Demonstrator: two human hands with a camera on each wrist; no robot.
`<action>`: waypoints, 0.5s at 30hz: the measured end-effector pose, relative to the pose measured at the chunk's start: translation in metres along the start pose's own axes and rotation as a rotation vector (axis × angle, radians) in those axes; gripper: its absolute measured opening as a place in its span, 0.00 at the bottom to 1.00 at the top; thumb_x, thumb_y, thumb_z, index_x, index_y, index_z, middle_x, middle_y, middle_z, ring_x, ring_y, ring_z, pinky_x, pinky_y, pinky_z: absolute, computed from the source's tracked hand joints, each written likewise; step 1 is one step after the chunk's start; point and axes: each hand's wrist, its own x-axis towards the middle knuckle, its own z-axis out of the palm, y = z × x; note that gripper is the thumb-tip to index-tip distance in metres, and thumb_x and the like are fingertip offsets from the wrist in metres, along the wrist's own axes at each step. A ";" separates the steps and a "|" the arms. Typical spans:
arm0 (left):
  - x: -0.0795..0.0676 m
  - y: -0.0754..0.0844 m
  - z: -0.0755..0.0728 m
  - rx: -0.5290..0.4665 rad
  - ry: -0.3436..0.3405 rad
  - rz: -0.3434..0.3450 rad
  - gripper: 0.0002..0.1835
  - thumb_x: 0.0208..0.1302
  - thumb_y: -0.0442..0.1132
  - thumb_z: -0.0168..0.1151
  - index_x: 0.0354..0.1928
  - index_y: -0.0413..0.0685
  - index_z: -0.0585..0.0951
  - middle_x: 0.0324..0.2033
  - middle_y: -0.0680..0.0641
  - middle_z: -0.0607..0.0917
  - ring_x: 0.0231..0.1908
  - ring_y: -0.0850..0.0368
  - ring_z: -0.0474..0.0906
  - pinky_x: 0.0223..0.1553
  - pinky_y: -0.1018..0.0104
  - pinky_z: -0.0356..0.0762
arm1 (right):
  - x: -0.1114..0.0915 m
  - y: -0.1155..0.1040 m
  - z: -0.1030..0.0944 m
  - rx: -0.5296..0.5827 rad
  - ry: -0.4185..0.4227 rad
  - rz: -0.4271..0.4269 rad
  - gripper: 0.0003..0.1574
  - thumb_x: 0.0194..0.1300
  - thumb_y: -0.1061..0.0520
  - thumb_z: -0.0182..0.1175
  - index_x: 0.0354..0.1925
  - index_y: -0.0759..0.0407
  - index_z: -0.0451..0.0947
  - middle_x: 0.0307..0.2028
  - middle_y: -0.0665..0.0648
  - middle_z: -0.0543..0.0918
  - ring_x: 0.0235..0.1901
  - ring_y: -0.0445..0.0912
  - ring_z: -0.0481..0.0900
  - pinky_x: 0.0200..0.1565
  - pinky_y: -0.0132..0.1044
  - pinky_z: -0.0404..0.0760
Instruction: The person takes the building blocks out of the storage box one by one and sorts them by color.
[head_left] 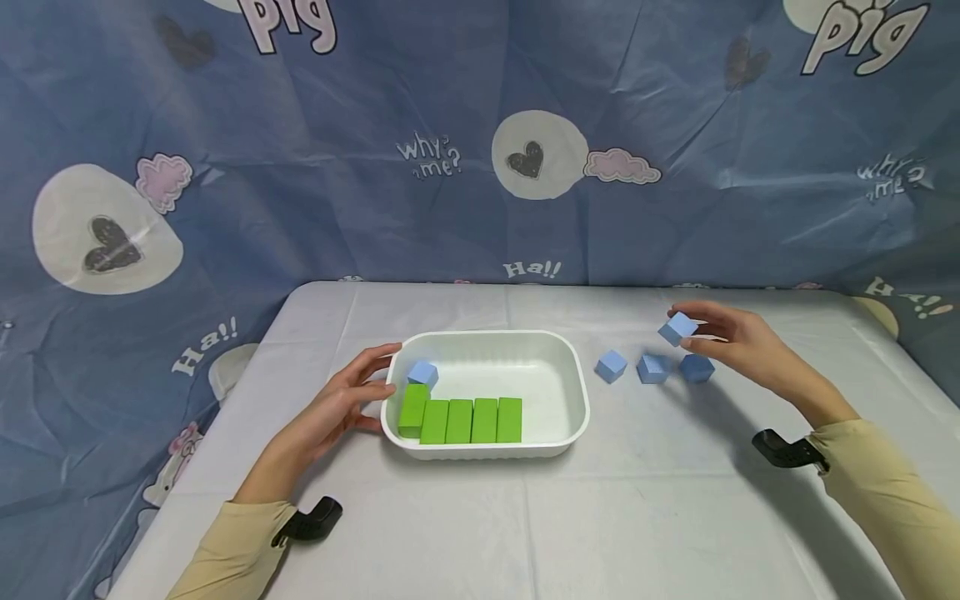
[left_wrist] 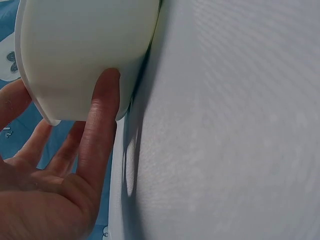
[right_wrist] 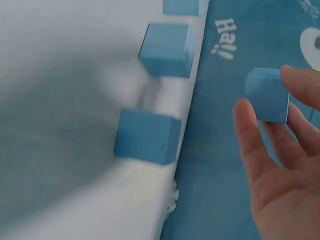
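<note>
Five green blocks (head_left: 461, 419), smooth oblong bricks, stand side by side along the near wall of the glossy white tray (head_left: 558, 433), with one matte blue cube (head_left: 422, 374) behind the leftmost. From the head view my left hand (head_left: 341, 404) lies against the tray's rounded left end, fingers nearly straight. My right hand (head_left: 738, 337) pinches a small blue cube (head_left: 678, 328) above the desk (head_left: 637, 517), which wears a pale, faintly creased cloth. Three loose blue cubes (head_left: 652, 367) sit in a row just below it, right of the tray.

At the left wrist, my fingers (left_wrist: 102, 125) press flat on the tray's smooth curved wall (left_wrist: 80, 55), gripping nothing.

At the right wrist, my fingertips (right_wrist: 250, 132) pinch the sharp-edged held cube (right_wrist: 267, 94); two foam-like cubes (right_wrist: 147, 136) rest on the cloth.
</note>
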 end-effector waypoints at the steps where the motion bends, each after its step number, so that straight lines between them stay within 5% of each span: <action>1: 0.000 0.000 0.000 0.001 0.001 -0.001 0.33 0.69 0.39 0.60 0.74 0.60 0.61 0.69 0.45 0.62 0.54 0.48 0.76 0.38 0.50 0.83 | -0.001 0.003 -0.001 -0.003 0.004 0.000 0.30 0.69 0.57 0.63 0.67 0.54 0.70 0.63 0.55 0.73 0.53 0.32 0.74 0.46 0.24 0.76; 15: 0.000 0.000 0.001 0.004 -0.003 0.005 0.33 0.69 0.39 0.60 0.74 0.59 0.61 0.69 0.45 0.62 0.54 0.48 0.76 0.39 0.49 0.83 | -0.021 0.027 -0.020 -0.020 0.066 0.017 0.30 0.70 0.54 0.62 0.68 0.52 0.69 0.62 0.50 0.74 0.52 0.30 0.75 0.46 0.21 0.72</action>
